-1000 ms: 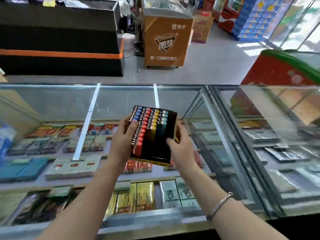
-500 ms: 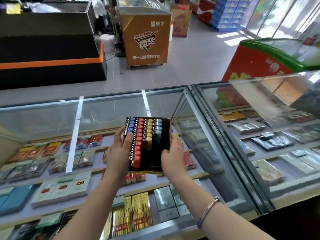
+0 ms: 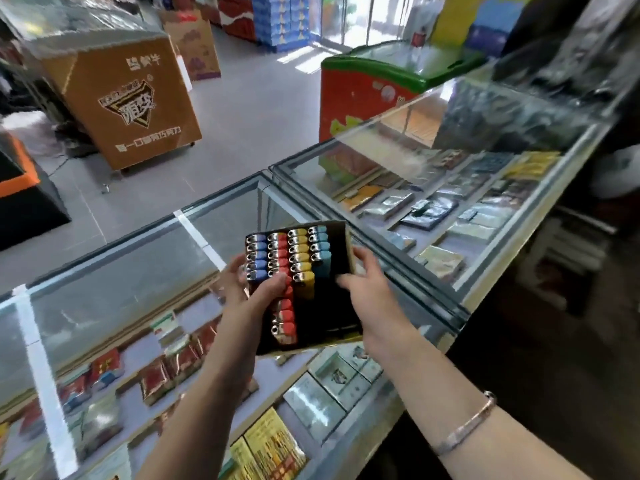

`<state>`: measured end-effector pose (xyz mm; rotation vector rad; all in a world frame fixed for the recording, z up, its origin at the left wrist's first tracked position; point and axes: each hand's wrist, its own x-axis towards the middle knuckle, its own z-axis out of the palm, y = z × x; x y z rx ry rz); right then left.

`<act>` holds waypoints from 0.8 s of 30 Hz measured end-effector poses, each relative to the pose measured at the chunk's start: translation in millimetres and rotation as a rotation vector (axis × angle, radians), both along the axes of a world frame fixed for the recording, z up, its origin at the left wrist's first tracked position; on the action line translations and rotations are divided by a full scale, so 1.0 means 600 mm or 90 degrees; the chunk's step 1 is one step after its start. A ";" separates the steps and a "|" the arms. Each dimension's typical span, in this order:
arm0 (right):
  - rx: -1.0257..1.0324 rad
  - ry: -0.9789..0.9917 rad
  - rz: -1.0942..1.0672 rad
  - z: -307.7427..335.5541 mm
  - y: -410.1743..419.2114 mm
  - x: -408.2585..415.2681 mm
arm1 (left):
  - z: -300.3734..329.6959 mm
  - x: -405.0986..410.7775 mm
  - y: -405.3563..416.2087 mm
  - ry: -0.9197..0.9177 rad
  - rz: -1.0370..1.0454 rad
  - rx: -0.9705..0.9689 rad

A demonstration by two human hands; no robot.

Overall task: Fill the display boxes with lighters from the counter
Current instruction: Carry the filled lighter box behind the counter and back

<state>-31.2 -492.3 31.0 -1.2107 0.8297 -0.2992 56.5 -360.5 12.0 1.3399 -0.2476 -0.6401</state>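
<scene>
A black display box (image 3: 329, 317) is held above the glass counter (image 3: 114, 282), tilted toward me. Inside stand rows of lighters (image 3: 289, 258): blue at the left, then red, yellow and light blue. The right part of the box is bare. My left hand (image 3: 249, 289) grips the box's left side, thumb lying over the red row. My right hand (image 3: 370, 299) grips the right side, fingers behind the wall and thumb inside the rim. No loose lighters show on the counter.
Cigarette packs (image 3: 166, 372) fill the shelves under the glass. A second glass case (image 3: 485, 188) runs off to the right. Beyond the counter stand an orange chest freezer (image 3: 121, 98) and a red and green one (image 3: 367, 84) on grey floor.
The view has swung to the right, bringing the right-hand glass case into sight. Both hands keep their hold on the box, which has tilted slightly.
</scene>
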 end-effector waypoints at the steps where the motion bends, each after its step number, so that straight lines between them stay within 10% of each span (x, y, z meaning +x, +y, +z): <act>1: -0.020 -0.006 -0.025 0.003 -0.014 -0.018 | 0.004 -0.008 -0.021 -0.006 -0.024 -0.005; 24: -0.080 -0.014 -0.527 -0.023 -0.396 -0.686 | 0.014 -0.552 -0.604 0.047 -0.569 -0.013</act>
